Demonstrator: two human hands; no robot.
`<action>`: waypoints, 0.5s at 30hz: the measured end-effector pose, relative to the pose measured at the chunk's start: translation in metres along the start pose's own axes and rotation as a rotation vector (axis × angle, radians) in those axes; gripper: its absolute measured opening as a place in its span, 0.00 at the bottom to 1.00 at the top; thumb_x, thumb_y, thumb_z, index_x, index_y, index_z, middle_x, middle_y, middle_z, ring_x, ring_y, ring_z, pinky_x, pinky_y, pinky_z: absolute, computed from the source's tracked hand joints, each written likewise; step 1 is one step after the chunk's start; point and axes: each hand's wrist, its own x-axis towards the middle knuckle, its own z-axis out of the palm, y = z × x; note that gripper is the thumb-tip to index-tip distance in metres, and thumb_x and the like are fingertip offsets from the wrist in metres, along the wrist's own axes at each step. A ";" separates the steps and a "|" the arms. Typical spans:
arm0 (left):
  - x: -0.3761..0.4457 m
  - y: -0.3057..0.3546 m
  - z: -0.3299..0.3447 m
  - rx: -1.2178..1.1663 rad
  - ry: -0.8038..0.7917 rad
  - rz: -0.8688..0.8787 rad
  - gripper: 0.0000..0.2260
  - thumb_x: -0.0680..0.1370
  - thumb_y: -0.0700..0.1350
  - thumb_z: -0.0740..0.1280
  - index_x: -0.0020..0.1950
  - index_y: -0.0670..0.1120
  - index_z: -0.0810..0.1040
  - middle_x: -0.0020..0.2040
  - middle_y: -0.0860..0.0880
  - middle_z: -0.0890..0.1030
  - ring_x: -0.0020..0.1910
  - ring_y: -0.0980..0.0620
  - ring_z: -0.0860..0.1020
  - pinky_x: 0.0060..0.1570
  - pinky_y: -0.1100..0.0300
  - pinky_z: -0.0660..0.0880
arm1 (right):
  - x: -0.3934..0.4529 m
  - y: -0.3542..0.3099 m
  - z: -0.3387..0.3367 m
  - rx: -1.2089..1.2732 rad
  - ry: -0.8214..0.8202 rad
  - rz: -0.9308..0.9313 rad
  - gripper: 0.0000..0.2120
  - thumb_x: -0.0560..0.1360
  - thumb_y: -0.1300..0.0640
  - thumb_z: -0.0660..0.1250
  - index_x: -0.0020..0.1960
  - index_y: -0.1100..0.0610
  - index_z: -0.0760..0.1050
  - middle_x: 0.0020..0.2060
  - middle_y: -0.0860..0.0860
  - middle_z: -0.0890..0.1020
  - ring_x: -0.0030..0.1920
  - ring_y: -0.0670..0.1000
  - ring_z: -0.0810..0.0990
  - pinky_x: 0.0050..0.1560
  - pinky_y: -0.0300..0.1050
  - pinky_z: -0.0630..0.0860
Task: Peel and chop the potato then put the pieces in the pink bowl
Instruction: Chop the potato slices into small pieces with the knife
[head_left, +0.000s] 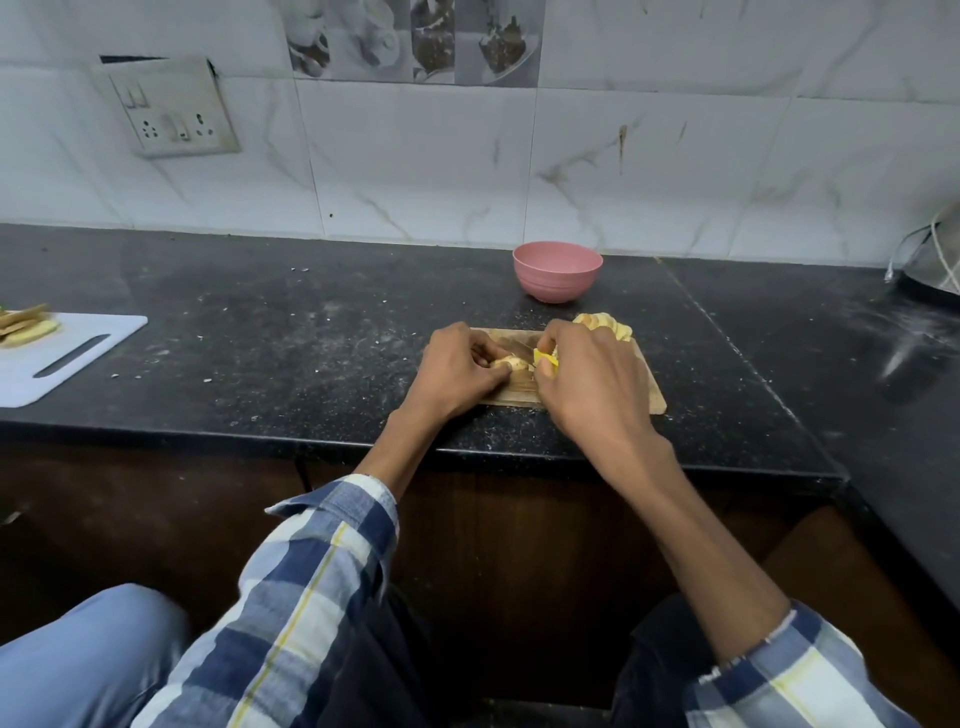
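From the head camera, a black speckled counter (291, 332) runs below a wall of white marble-look tiles, with a switch and socket plate (165, 106) on the wall at upper left. At the far left a white plastic cutting board (72, 358) lies on the counter with some cut food pieces (26, 325) at its far end, well apart from the work. At the right edge something metallic with a cord (935, 260) shows only in part. The pink bowl (557, 270) stands upright near the wall, just beyond a small wooden chopping board (655, 395); its inside cannot be seen from here. A heap of pale potato slices (613, 325) sits at the board's far right corner, partly hidden behind the right hand. On the middle of the board lies the remaining potato (511, 362), peeled and pale. The left hand (460, 371) curls over its left side, fingertips pinning it down. The right hand (597, 379) grips a yellow-handled knife (544, 359), fingers wrapped round the handle, just right of the potato; the blade is mostly hidden between the two hands, which nearly touch.
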 end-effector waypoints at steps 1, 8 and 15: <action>-0.001 0.001 0.000 -0.005 0.003 0.002 0.03 0.70 0.43 0.77 0.42 0.46 0.88 0.36 0.57 0.83 0.35 0.62 0.81 0.40 0.60 0.80 | 0.003 -0.002 0.005 -0.006 -0.007 -0.004 0.08 0.80 0.53 0.67 0.58 0.51 0.78 0.51 0.55 0.81 0.52 0.59 0.79 0.44 0.50 0.70; -0.001 0.002 0.002 0.008 0.023 0.005 0.02 0.69 0.43 0.77 0.40 0.48 0.87 0.34 0.57 0.82 0.34 0.60 0.81 0.41 0.54 0.81 | 0.000 -0.005 0.008 -0.071 -0.036 -0.025 0.08 0.79 0.55 0.67 0.58 0.52 0.78 0.52 0.55 0.82 0.52 0.59 0.80 0.44 0.50 0.68; -0.002 0.003 0.002 0.028 0.023 0.022 0.02 0.70 0.45 0.76 0.41 0.48 0.87 0.35 0.55 0.83 0.33 0.60 0.81 0.39 0.57 0.81 | -0.021 0.004 -0.020 -0.069 -0.070 -0.009 0.10 0.79 0.52 0.69 0.60 0.49 0.79 0.54 0.53 0.81 0.55 0.59 0.79 0.45 0.48 0.67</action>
